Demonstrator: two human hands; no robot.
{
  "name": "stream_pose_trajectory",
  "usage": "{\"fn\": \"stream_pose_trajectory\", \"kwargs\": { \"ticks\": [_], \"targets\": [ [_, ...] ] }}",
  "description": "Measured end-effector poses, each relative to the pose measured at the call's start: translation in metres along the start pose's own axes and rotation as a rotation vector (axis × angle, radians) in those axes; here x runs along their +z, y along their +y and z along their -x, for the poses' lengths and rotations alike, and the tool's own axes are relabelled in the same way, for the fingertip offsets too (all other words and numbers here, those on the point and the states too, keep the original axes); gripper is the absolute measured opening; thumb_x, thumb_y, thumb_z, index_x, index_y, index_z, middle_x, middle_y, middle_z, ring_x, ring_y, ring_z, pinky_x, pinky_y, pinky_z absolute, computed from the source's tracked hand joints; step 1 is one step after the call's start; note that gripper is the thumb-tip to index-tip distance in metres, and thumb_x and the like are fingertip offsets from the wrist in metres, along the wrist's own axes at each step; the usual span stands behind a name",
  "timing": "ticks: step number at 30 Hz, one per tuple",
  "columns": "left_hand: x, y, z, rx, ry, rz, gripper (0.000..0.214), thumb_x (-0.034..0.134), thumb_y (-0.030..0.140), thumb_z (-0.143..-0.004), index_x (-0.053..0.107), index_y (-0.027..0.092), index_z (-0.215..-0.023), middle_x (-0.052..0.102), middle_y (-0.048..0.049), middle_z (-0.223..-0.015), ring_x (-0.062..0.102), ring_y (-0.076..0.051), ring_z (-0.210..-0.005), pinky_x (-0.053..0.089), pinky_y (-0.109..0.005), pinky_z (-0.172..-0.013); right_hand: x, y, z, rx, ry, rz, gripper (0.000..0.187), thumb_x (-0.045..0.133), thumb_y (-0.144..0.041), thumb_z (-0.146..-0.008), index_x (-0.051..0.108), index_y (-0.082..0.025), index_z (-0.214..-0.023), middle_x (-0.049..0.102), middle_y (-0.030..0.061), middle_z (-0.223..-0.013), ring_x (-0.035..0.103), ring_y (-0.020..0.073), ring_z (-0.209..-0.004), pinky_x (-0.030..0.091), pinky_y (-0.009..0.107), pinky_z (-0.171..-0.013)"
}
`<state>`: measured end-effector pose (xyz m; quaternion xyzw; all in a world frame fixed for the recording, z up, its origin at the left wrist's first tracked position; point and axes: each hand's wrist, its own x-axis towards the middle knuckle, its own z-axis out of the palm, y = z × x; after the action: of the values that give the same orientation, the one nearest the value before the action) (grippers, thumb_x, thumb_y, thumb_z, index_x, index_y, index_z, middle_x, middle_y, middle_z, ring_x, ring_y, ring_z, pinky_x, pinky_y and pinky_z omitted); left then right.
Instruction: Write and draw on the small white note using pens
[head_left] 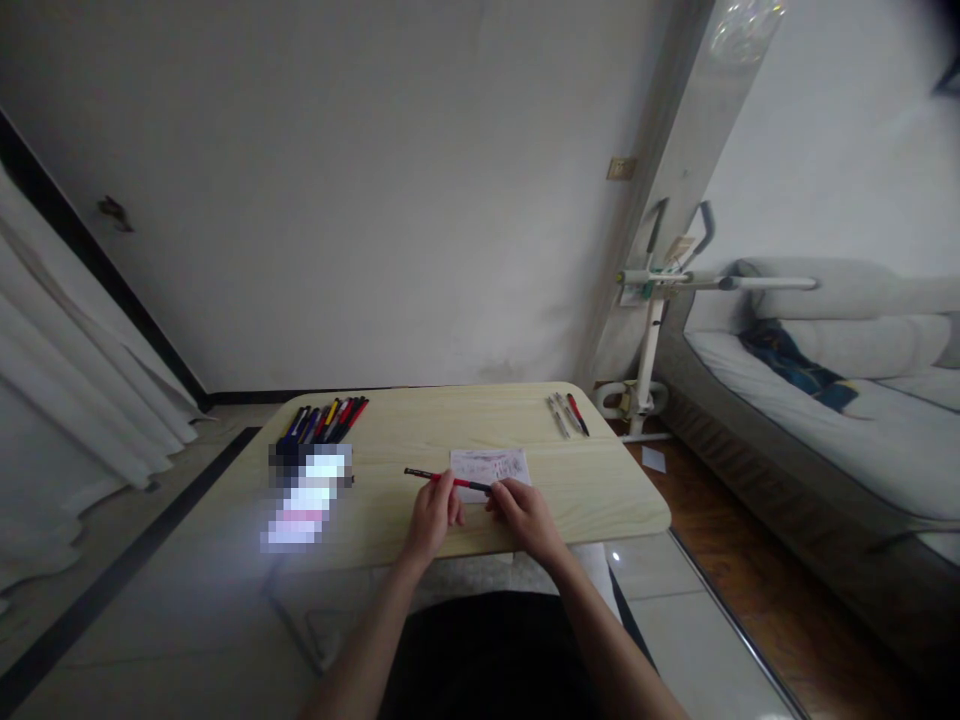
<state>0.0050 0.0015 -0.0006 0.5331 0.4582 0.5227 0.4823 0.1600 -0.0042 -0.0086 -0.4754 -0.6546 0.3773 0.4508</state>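
Two-handed grip [433,513] on pen [469,485], paper [491,465] partly beneath

Pale table [435,425] with pen bunch [330,418], blurred bright object [309,497], 1 marked sheet [487,465], smaller pen group [577,413]

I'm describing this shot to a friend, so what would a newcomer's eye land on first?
Probably the bright, pixelated patch at the left of the table. Next might come the red-and-black pen, held between the left hand and right hand near the written-on paper, then the bunch of pens at the back left.
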Motion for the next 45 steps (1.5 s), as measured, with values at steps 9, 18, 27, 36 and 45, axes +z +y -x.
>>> {"fn": "stream_pose_trajectory", "kwargs": {
  "ticks": [9,18,27,36,45],
  "targets": [
    [0.002,-0.002,-0.001,-0.024,0.013,-0.007,0.049,0.036,0.049,-0.079,0.036,0.019,-0.040,0.036,0.0040,-0.032,0.043,-0.010,-0.035,0.036,-0.023,-0.044,0.001,0.005,-0.001,-0.034,0.020,0.086,0.039,0.035,-0.041,-0.085,0.057,-0.016,-0.065,0.059,0.0017,-0.057,0.052,0.0109,-0.051,0.038,0.020,-0.051],
    [0.001,-0.005,-0.002,-0.025,0.016,-0.021,0.050,0.036,0.050,-0.079,0.036,0.019,-0.039,0.035,0.0038,-0.032,0.043,-0.010,-0.034,0.035,-0.023,-0.044,0.000,0.003,-0.001,-0.054,0.031,0.115,0.036,0.037,-0.038,-0.084,0.057,-0.016,-0.065,0.059,0.0015,-0.057,0.052,0.0111,-0.051,0.038,0.021,-0.051],
    [0.004,-0.001,-0.001,-0.022,0.020,-0.038,0.050,0.036,0.050,-0.078,0.035,0.020,-0.038,0.035,0.0037,-0.031,0.043,-0.010,-0.033,0.036,-0.023,-0.044,0.001,0.008,-0.001,-0.060,0.029,0.088,0.021,0.043,-0.031,-0.082,0.056,-0.016,-0.075,0.058,0.0005,-0.061,0.051,0.0106,-0.052,0.039,0.021,-0.052],
    [0.002,-0.003,-0.001,-0.012,0.010,-0.036,0.048,0.036,0.048,-0.079,0.035,0.020,-0.040,0.035,0.0036,-0.033,0.045,-0.011,-0.036,0.038,-0.024,-0.047,0.002,0.010,-0.003,-0.040,0.018,0.003,0.016,0.047,-0.030,-0.079,0.054,-0.016,-0.080,0.058,0.0002,-0.062,0.052,0.0107,-0.054,0.040,0.020,-0.051],
    [0.002,0.004,0.002,0.003,0.000,-0.022,0.049,0.033,0.044,-0.080,0.037,0.019,-0.039,0.040,0.0018,-0.035,0.045,-0.011,-0.039,0.039,-0.024,-0.050,0.001,0.003,-0.001,-0.058,0.018,0.063,0.023,0.044,-0.033,-0.080,0.058,-0.016,-0.083,0.060,0.0008,-0.063,0.053,0.0114,-0.056,0.040,0.021,-0.054]
  ]
}}
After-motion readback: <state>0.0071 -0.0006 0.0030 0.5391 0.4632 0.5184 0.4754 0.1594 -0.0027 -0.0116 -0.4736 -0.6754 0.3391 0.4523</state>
